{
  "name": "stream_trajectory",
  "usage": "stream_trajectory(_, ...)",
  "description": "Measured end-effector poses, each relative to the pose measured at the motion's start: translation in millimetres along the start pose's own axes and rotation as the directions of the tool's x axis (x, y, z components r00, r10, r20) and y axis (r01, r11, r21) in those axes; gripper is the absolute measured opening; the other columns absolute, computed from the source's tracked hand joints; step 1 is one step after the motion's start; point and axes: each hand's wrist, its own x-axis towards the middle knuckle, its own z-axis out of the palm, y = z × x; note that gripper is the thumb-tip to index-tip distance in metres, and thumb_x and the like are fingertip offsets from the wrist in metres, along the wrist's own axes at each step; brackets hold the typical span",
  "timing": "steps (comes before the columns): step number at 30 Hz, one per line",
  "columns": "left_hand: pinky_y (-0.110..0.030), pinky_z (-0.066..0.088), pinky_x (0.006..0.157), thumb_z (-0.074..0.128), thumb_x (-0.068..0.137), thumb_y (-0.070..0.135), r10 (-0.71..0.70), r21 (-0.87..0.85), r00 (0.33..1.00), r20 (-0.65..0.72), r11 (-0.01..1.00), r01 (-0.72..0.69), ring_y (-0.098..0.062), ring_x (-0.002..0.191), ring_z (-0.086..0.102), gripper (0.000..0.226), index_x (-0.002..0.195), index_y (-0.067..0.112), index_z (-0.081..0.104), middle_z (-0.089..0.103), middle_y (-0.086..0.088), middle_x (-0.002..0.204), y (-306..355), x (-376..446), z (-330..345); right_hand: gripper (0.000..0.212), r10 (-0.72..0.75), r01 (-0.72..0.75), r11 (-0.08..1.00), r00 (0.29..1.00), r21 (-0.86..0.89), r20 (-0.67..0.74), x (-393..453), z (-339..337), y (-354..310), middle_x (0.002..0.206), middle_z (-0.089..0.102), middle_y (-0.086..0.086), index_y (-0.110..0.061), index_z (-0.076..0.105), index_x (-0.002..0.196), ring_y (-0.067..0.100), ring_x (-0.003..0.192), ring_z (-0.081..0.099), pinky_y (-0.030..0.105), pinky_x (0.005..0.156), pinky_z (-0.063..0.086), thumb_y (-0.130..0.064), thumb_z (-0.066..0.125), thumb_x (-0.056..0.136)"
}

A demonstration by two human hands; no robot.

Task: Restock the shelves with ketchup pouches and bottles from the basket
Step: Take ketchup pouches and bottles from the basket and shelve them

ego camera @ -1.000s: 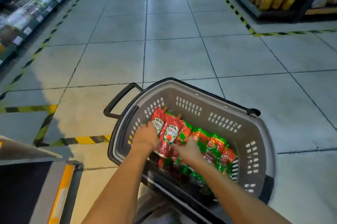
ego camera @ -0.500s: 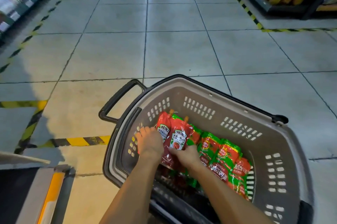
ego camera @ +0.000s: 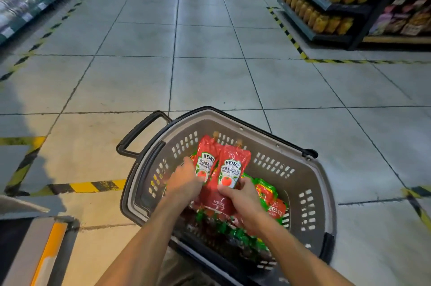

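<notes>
Pouches [ego camera: 223,169]: two red Heinz, upright above basket [ego camera: 310,192]. My left hand [ego camera: 186,183] grips one, my right hand [ego camera: 242,197] pinches the other. Green-red packs [ego camera: 268,192] remain inside, count unclear. Both pouches sit higher than half a second ago.
</notes>
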Motion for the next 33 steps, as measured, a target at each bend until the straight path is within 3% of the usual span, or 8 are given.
stream_trajectory(4, -0.028, 0.045, 0.067, 0.074, 0.087, 0.026, 0.045, -0.265, 0.992, -0.120, 0.961, -0.075, -0.007, 0.076, 0.059, 0.038, 0.120, 0.016, 0.056, 0.065, 0.007, 0.095, 22.4, -49.5, -52.0, 0.053, -0.168, 0.162, 0.985, 0.979, 0.055, 0.115, -54.7, -17.6, -49.9, 0.110, 0.073, 0.013, -0.010, 0.051, 0.118, 0.026, 0.087, 0.076, 0.036, 0.066, 0.062, -0.013, 0.086, 0.078)
stream_trajectory(8, -0.043, 0.056, 0.089, 0.076, 0.085, 0.020, -0.030, -0.511, 0.971, -0.236, 0.854, -0.098, -0.020, 0.093, 0.070, 0.033, 0.117, 0.019, 0.067, 0.074, -0.001, 0.104, 23.8, -125.9, -111.2, 0.065, -0.310, 0.307, 0.950, 0.924, 0.052, 0.224, -120.3, -7.8, -90.4, 0.111, 0.074, 0.004, -0.018, 0.056, 0.121, 0.022, 0.096, 0.075, 0.043, 0.081, 0.062, -0.033, 0.089, 0.067)
stream_trajectory(13, -0.034, 0.059, 0.074, 0.078, 0.084, 0.014, -0.157, -0.654, 0.897, -0.413, 0.737, -0.172, -0.015, 0.080, 0.073, 0.023, 0.106, 0.017, 0.071, 0.077, 0.001, 0.091, -13.2, -238.3, -172.2, 0.033, -0.400, 0.400, 0.912, 0.815, 0.092, 0.419, -197.9, 36.5, -104.8, 0.100, 0.078, 0.006, -0.017, 0.061, 0.109, 0.024, 0.091, 0.075, 0.041, 0.080, 0.061, -0.010, 0.079, 0.083)
stream_trajectory(16, -0.037, 0.058, 0.078, 0.075, 0.085, 0.005, -0.268, -0.740, 0.833, -0.483, 0.634, -0.225, -0.020, 0.083, 0.073, 0.019, 0.101, 0.016, 0.072, 0.078, -0.004, 0.092, -41.3, -313.9, -194.8, 0.026, -0.379, 0.392, 0.914, 0.741, 0.101, 0.555, -245.9, 73.8, -98.6, 0.099, 0.077, 0.012, -0.010, 0.061, 0.107, 0.023, 0.085, 0.073, 0.043, 0.081, 0.059, -0.002, 0.074, 0.086)
stream_trajectory(21, -0.025, 0.059, 0.064, 0.073, 0.087, 0.006, -0.475, -0.799, 0.681, -0.557, 0.529, -0.285, -0.018, 0.082, 0.075, 0.020, 0.104, 0.015, 0.071, 0.078, -0.002, 0.091, -89.4, -444.4, -208.8, 0.026, -0.302, 0.361, 0.926, 0.548, 0.105, 0.780, -331.3, 126.6, -71.9, 0.097, 0.078, 0.010, -0.008, 0.061, 0.111, 0.020, 0.082, 0.075, 0.028, 0.064, 0.058, -0.010, 0.073, 0.088)
stream_trajectory(23, -0.021, 0.057, 0.059, 0.073, 0.087, 0.008, -0.571, -0.801, 0.576, -0.585, 0.516, -0.302, -0.018, 0.082, 0.075, 0.020, 0.106, 0.014, 0.071, 0.078, -0.002, 0.091, -113.1, -498.0, -208.4, 0.034, -0.260, 0.364, 0.926, 0.432, 0.097, 0.863, -370.4, 148.9, -53.7, 0.099, 0.078, 0.007, -0.010, 0.061, 0.111, 0.020, 0.085, 0.076, 0.024, 0.064, 0.057, -0.017, 0.078, 0.082)
stream_trajectory(29, -0.023, 0.057, 0.068, 0.072, 0.086, 0.001, -0.731, -0.814, 0.359, -0.580, 0.504, -0.287, -0.023, 0.088, 0.072, 0.026, 0.112, 0.005, 0.068, 0.076, -0.011, 0.101, -158.7, -588.4, -185.0, 0.030, -0.128, 0.374, 0.926, 0.181, 0.052, 0.975, -436.7, 197.2, 0.3, 0.106, 0.077, 0.009, -0.014, 0.068, 0.116, 0.024, 0.096, 0.075, 0.025, 0.072, 0.059, -0.014, 0.075, 0.087)
stream_trajectory(33, -0.034, 0.059, 0.077, 0.072, 0.087, 0.001, -0.811, -0.831, 0.223, -0.541, 0.473, -0.293, -0.023, 0.092, 0.073, 0.025, 0.110, 0.009, 0.069, 0.076, -0.008, 0.101, -194.9, -635.4, -152.2, 0.028, -0.015, 0.401, 0.916, 0.074, -0.016, 0.997, -471.5, 224.7, 47.9, 0.105, 0.078, 0.008, -0.012, 0.069, 0.114, 0.023, 0.095, 0.075, 0.024, 0.071, 0.059, -0.013, 0.075, 0.087)
